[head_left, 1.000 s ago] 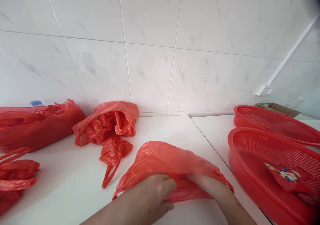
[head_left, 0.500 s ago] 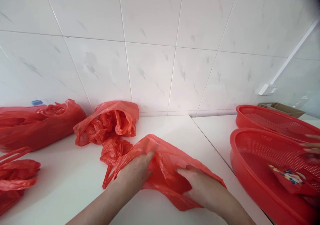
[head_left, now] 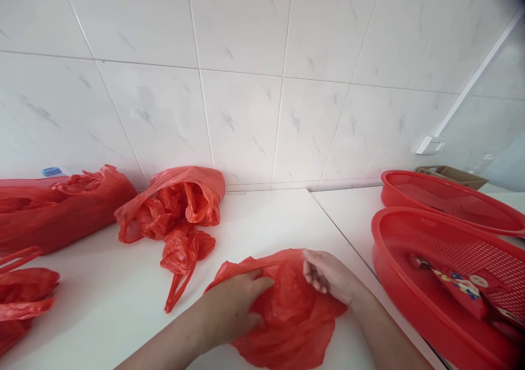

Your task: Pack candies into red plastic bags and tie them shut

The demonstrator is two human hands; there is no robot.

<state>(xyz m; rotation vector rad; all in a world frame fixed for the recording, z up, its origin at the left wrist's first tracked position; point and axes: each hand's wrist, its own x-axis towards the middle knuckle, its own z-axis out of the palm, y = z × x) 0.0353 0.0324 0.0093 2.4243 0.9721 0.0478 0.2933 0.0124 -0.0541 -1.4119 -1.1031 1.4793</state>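
A thin red plastic bag (head_left: 293, 299) lies crumpled in front of me, spread low on the white table. My left hand (head_left: 240, 304) rests on its left side, thumb and fingers apart over the film. On the bag's right side, my right hand (head_left: 330, 274) touches the film with loosely bent fingers, palm turned toward the left hand. To the left lies a small crumpled red bag (head_left: 184, 252) with its handles trailing forward. Behind it, an open red bag (head_left: 186, 178) is stuffed with more crumpled red bags.
A long, full red bag (head_left: 61, 217) lies at the left, with another red bag (head_left: 24, 293) nearer me. Two red plastic baskets stand at the right; the near basket (head_left: 394, 271) holds printed red packets (head_left: 463, 288). A cardboard box (head_left: 463, 177) sits behind, below a wall socket (head_left: 430, 145).
The bag between my hands has been pushed together and down, toward me. It has separated from the small crumpled bag. The other person's hand has left the near basket.
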